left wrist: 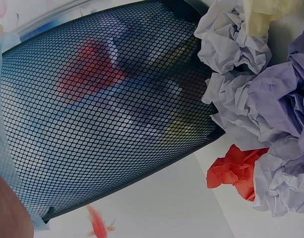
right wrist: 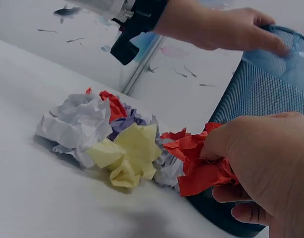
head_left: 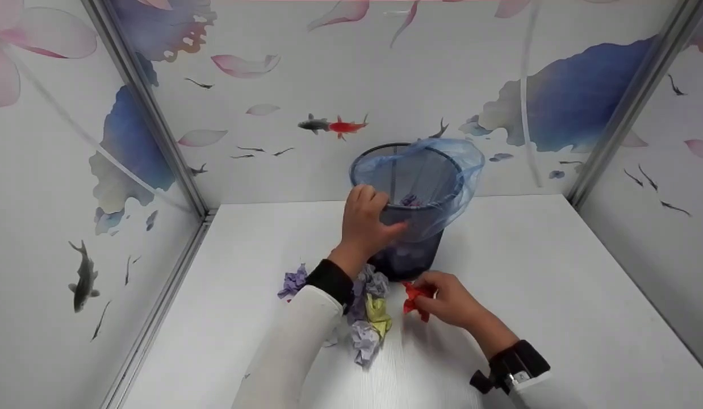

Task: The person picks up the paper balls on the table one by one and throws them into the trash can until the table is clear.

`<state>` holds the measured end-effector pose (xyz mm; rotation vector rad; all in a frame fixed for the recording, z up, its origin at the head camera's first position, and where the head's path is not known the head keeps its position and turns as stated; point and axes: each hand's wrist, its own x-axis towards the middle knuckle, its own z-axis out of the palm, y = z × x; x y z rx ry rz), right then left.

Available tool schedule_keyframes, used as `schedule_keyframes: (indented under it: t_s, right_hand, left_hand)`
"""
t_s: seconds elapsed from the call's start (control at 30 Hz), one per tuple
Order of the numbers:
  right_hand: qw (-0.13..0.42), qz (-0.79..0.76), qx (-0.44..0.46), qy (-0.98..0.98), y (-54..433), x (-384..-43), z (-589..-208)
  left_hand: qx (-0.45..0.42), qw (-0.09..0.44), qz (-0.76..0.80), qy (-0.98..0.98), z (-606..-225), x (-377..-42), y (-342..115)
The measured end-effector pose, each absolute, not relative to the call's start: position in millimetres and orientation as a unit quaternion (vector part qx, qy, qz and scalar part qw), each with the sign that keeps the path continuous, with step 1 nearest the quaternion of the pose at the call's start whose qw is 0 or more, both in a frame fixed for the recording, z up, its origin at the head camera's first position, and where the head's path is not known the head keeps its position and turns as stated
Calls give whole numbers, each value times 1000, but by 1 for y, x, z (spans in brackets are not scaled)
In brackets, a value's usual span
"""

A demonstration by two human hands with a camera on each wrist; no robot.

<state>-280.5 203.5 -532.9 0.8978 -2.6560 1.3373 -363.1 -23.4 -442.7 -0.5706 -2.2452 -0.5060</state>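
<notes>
One black mesh wastebasket [head_left: 411, 262], lined with one translucent blue plastic bag [head_left: 471, 165], stands right of centre in the head view. Inside, the left wrist view shows a red paper wad [left wrist: 90, 72] at upper left, plus yellowish and pale pieces too blurred to count. The left hand [head_left: 367, 221] grips its rim, mid-frame; the right hand [head_left: 451, 300], lower right of centre, pinches one crumpled red paper ball [head_left: 413, 294]. Left of that, one crumpled yellow paper ball [head_left: 377, 315] lies among overlapping white and purple paper balls [head_left: 365, 338], their number unclear.

The crumpled paper [right wrist: 197, 174] looks matt and rough, the bin [left wrist: 92, 148] fine mesh, its liner [head_left: 468, 165] thin, filmy plastic.
</notes>
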Motion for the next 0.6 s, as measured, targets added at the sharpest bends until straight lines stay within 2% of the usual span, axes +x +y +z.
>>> schedule_keyframes:
  t_s: [0.3,0.6]
  right_hand:
    - [73,391,313,-862,212,-285,-455]
    - [197,355,302,-862,222,-300,-389]
  left_hand:
    - [-215,365,-198,-884,-442,-361,-24]
    - [-225,374,-202,-877,-442,-363,-24]
